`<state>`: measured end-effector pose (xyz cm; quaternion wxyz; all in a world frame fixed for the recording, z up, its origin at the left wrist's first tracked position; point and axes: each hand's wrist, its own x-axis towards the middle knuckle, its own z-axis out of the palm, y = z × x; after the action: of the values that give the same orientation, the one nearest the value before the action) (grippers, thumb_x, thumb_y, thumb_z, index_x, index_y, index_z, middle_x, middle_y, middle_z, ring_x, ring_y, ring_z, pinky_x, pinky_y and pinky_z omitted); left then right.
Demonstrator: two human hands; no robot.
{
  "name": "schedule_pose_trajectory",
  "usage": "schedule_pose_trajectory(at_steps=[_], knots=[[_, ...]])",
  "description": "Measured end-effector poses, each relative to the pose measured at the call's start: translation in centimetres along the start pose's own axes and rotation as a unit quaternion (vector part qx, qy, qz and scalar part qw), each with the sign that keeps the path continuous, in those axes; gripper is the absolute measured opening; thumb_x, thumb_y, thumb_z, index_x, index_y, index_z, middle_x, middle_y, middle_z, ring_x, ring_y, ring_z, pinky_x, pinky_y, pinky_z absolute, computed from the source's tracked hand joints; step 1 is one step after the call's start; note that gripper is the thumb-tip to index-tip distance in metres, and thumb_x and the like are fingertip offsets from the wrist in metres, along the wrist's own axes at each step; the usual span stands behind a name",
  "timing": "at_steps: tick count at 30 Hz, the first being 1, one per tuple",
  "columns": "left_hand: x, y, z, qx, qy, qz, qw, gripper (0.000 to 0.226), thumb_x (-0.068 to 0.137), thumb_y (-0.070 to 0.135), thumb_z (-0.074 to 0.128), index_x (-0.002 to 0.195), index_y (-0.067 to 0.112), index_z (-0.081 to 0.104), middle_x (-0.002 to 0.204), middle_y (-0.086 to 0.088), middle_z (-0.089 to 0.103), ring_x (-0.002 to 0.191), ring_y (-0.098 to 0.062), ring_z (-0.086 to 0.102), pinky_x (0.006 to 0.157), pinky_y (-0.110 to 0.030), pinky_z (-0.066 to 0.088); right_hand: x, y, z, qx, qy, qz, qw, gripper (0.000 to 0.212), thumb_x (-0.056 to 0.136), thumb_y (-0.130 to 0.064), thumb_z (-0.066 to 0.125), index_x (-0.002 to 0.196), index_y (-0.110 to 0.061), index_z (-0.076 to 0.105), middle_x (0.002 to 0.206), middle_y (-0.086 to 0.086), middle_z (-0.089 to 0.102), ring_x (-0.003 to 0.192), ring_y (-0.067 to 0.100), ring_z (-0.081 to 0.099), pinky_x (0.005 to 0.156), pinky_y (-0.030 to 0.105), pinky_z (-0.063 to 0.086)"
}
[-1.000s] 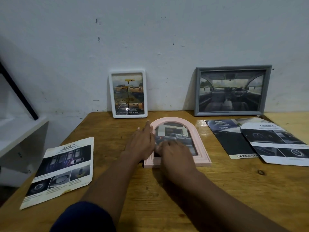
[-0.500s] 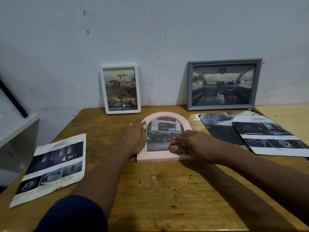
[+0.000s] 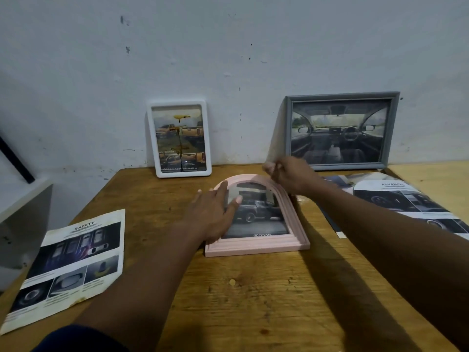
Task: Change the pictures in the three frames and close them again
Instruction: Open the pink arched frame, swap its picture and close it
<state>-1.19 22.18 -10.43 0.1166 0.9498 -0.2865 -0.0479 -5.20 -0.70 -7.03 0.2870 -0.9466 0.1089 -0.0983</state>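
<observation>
Item 1. Left hand: we record it laid flat, fingers straight and slightly spread, gripping nothing. It presses on the left side of the pink arched frame, with the thumb tip on the glass.

Item 2. Pink arched frame: lies face up on the wooden table, directly under the left fingers. A dark pickup picture shows inside it.

Item 3. Right hand: fingers curled in and blurred, over the top right of the arch. We cannot tell whether they pinch anything or touch the frame.

Item 4. White frame: leans on the wall, beyond the left fingertips.

Item 5. Grey frame: leans on the wall, just beyond the right knuckles.

Item 6. Safety leaflet: lies flat, well to the left of the left fingers.

Item 7. Brochures: lie flat and overlapping, to the right of the right fingers.
</observation>
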Motion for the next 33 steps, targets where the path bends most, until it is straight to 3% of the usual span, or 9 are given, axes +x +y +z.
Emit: schedule_pose_trajectory(at_steps=[5,10,15,20,23,25,27,30,33], knots=[[0.3,-0.9,3.0,-0.094,0.041,-0.039,0.994,0.078,0.1,0.068,0.018,0.163,0.025,0.006,0.17,-0.004,0.013,0.156,-0.032,0.011,0.123,-0.049,0.015,-1.4,1.9,4.3,-0.17,-0.032,-0.068,0.983,0.046,0.102,-0.033,0.044,0.144,-0.015,0.045,0.15,0.012,0.046,0.134,0.03,0.042,0.112,0.043,0.032],[0.3,-0.7,3.1,-0.101,0.055,-0.055,0.992,0.077,0.1,0.067,0.021,0.163,0.023,0.008,0.17,-0.005,0.017,0.155,-0.034,0.016,0.121,-0.051,0.022,-6.8,1.9,3.0,-0.117,-0.038,-0.015,0.992,0.04,0.101,-0.026,0.048,0.139,-0.015,0.05,0.139,0.015,0.054,0.124,0.031,0.049,0.103,0.045,0.042],[0.3,-0.7,3.2,-0.104,0.055,-0.061,0.991,0.076,0.102,0.065,0.02,0.163,0.021,0.011,0.168,-0.008,0.021,0.153,-0.036,0.021,0.12,-0.052,0.026,-15.4,0.5,3.6,-0.087,0.01,-0.055,0.995,0.035,0.102,-0.025,0.043,0.136,-0.019,0.049,0.142,0.007,0.052,0.127,0.021,0.046,0.103,0.036,0.038],[0.0,-0.6,3.1,-0.104,0.076,-0.046,0.991,0.073,0.103,0.063,0.021,0.161,0.019,0.018,0.164,-0.011,0.031,0.146,-0.036,0.034,0.116,-0.051,0.034,-17.9,-3.5,6.6,-0.083,-0.001,-0.1,0.992,0.053,0.101,-0.034,0.037,0.153,-0.023,0.033,0.158,0.001,0.036,0.145,0.018,0.029,0.12,0.037,0.017],[0.7,-1.4,1.9,-0.265,0.032,-0.085,0.96,0.089,0.079,0.092,0.023,0.15,0.039,0.032,0.152,-0.01,0.048,0.129,-0.034,0.053,0.107,-0.056,0.044,-16.7,-6.3,8.6,-0.079,-0.035,-0.127,0.988,0.053,0.104,-0.036,0.039,0.155,-0.022,0.029,0.161,0.002,0.031,0.147,0.017,0.023,0.118,0.03,0.007],[1.9,-3.0,1.3,-0.391,-0.006,-0.108,0.914,0.101,0.056,0.106,0.031,0.142,0.054,0.036,0.156,-0.003,0.043,0.131,-0.031,0.052,0.107,-0.058,0.043,-15.8,-7.4,8.5,-0.013,-0.051,-0.145,0.988,0.048,0.106,-0.038,0.036,0.151,-0.024,0.036,0.155,0.001,0.041,0.141,0.016,0.034,0.118,0.034,0.019],[1.4,-2.9,0.1,-0.437,-0.013,-0.096,0.894,0.097,0.059,0.103,0.039,0.145,0.058,0.031,0.165,0.008,0.028,0.144,-0.028,0.038,0.114,-0.057,0.034,-15.1,-7.1,7.2,0.092,-0.056,-0.132,0.985,0.041,0.106,-0.041,0.034,0.144,-0.031,0.045,0.14,-0.008,0.051,0.124,0.011,0.047,0.107,0.037,0.038],[-1.2,-1.1,-1.5,-0.315,0.052,-0.024,0.947,0.076,0.088,0.085,0.03,0.155,0.049,0.023,0.168,0.01,0.021,0.152,-0.024,0.023,0.119,-0.058,0.025,-13.4,-4.8,4.5,0.191,0.068,-0.07,0.977,0.039,0.106,-0.038,0.035,0.139,-0.028,0.054,0.13,-0.006,0.058,0.11,0.006,0.054,0.092,0.035,0.054],[-3.8,-0.4,-1.3,-0.195,0.068,0.041,0.978,0.07,0.091,0.074,0.045,0.154,0.05,0.024,0.167,0.006,0.023,0.151,-0.024,0.024,0.116,-0.06,0.031,-10.9,-1.3,3.5,0.107,0.115,-0.022,0.987,0.039,0.106,-0.033,0.037,0.141,-0.023,0.051,0.136,0.005,0.059,0.118,0.018,0.055,0.096,0.047,0.052]])
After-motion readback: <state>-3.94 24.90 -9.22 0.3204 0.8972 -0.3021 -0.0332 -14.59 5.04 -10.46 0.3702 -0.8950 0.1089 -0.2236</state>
